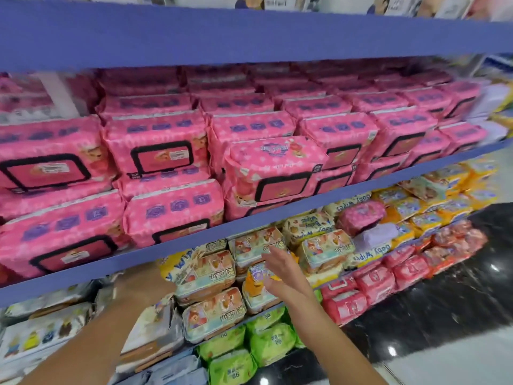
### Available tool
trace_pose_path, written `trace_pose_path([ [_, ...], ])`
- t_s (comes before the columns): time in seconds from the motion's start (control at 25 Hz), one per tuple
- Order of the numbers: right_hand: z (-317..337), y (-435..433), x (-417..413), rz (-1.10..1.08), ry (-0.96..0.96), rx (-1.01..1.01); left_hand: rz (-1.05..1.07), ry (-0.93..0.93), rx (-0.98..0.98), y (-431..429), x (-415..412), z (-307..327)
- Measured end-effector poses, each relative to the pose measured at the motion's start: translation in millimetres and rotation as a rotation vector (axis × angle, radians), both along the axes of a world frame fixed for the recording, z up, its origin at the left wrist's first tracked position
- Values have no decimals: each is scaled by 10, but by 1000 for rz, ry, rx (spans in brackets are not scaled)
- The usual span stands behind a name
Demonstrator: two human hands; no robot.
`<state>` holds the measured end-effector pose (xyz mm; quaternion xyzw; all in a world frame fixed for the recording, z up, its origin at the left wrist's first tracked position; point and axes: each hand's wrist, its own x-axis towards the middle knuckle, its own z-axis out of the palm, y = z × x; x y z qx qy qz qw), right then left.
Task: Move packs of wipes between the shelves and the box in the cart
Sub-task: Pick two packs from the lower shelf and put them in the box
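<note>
Your right hand (280,269) is at 6 o'clock, just right of centre. Its fingers (274,254) are straight, spread wide and released, gripping nothing. The palm faces an orange-and-purple pack (256,276) on the lower shelf. Motion blur means I can't tell whether it's touching or just short of it.

Your left hand (144,287) is at 7 o'clock, tucked under the blue shelf edge (194,240) with the back of the hand toward you. The fingers are blurred and hidden past the knuckles, so I can't tell if they're clenched, released or grasping.

Pack positions:
- The pink packs (172,207) fill the shelf above in stacked rows from 9 to 2 o'clock, with black-rimmed lids facing out.
- The cartoon-print packs (205,270) are stacked two high between your hands.
- One stray pink pack (361,215) lies tilted on top of the yellow ones at 3 o'clock.
- The green packs (272,343) are one shelf down at 6 o'clock.
- The red packs (374,282) are at 4 o'clock, next to the dark glossy floor (444,315).
</note>
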<state>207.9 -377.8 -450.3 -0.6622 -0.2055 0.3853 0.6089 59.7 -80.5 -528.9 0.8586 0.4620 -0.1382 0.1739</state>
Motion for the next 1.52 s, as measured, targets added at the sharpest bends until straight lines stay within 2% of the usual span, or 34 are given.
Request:
trace_pose_path([
  [0.12,3,-246,51,-86,-9,-78,77,-109,-184,-295,15,180],
  [0.28,127,-636,252,-92,-133,-229,52,-186,-400,-1052,75,737],
  [0.44,240,-1001,686,-111,-142,-253,136,-318,-612,-1688,529,927],
  [0.56,180,-1305,1138,-142,-126,-269,188,-451,-674,-2087,1129,957],
  [0.64,9,-1523,1545,-154,-96,-278,167,-476,-720,-2336,1598,959],
  [0.72,-216,-1745,2063,-118,-42,-274,167,-464,-739,-2570,2081,886],
  [0.88,-640,-2022,3143,32,-38,-387,315,-435,-718,-2935,2862,692],
  [1.0,-1011,-2082,3903,242,-282,-588,428,-408,-710,-3121,3359,560],
  [1.2,-1472,-1806,4685,675,-996,-863,553,-416,-696,-3224,3749,393],
  [1.32,-1655,-1644,4833,774,-1305,-908,605,-411,-716,-3249,3774,338],
  [1.44,-1687,-1609,4875,797,-1433,-854,662,-424,-715,-3315,3707,370],
  [1.52,-1566,-1683,4812,775,-1339,-844,695,-451,-731,-3386,3620,511],
])
